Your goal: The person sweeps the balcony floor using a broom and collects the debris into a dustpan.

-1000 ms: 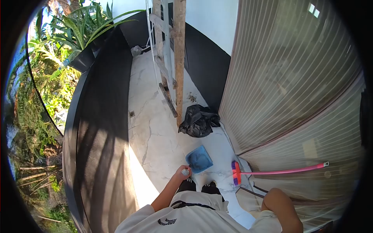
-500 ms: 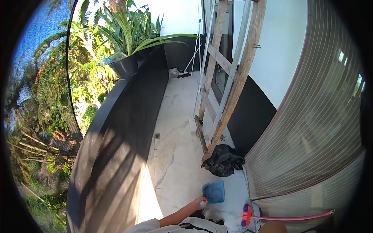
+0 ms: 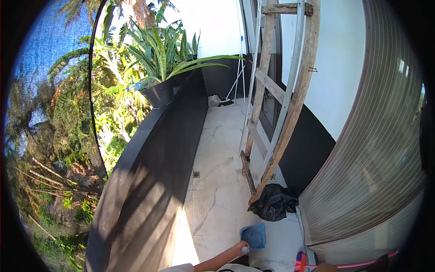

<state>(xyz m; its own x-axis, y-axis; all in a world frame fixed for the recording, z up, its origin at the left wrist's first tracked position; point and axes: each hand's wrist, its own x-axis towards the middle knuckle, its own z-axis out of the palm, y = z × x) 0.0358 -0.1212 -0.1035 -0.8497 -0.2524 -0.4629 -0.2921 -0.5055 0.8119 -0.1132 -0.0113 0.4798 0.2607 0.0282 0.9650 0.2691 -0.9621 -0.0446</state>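
Observation:
My left hand (image 3: 240, 248) reaches in from the bottom of the view, its fingers wrapped round the handle of a blue dustpan (image 3: 254, 236). The handle's rounded grey end pokes out of the fist. The pan sits at the marbled floor, its open side facing away to the right. To its right is a broom (image 3: 300, 262) with a purple, pink and orange head, cut off by the lower edge, its pink handle running off to the right. My right hand does not show. A rounded patch of bare skin at the bottom edge is too cropped to identify.
A black plastic bag (image 3: 274, 203) lies at the foot of a wooden ladder (image 3: 290, 109) leaning on the right. A low black wall (image 3: 158, 167) bounds the left side, with a potted plant (image 3: 158, 93) on top. A striped translucent sheet (image 3: 358, 181) hangs at right.
The whole scene has shifted down and to the right as the camera turned. More of the broom is now cut off below. My left hand keeps its hold on the dustpan.

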